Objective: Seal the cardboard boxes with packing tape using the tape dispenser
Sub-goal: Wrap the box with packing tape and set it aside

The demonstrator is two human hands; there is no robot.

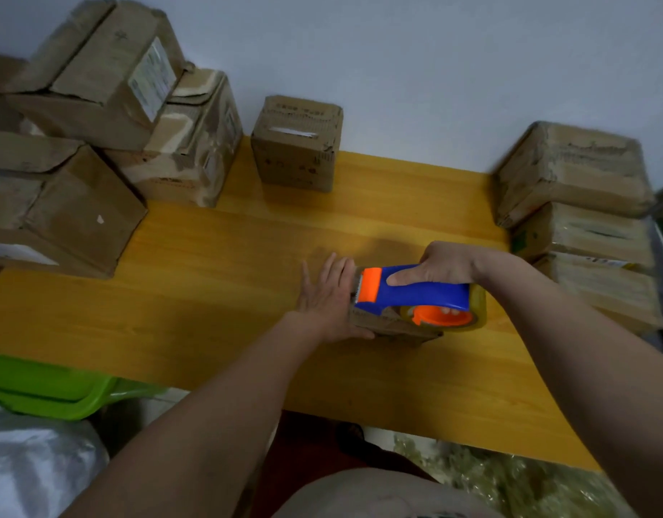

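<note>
Taping a small box at centre frame, both hands on the job.

I see my right hand [444, 265] clamped around the blue-and-orange tape dispenser [412, 291], which sits on top of the small cardboard box [393, 325] on the yellow counter [210, 293]. My left hand [328, 297] lies flat, fingers straight, against the box's left side. Stacked boxes [98, 106] fill the upper left; more boxes [584, 218] sit at right.

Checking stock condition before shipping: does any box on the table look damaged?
Yes. The box in the left stack near the wall looks battered: its brown surface is torn away in pale patches and its top flap is crumpled. The small box beside it looks intact.
</note>
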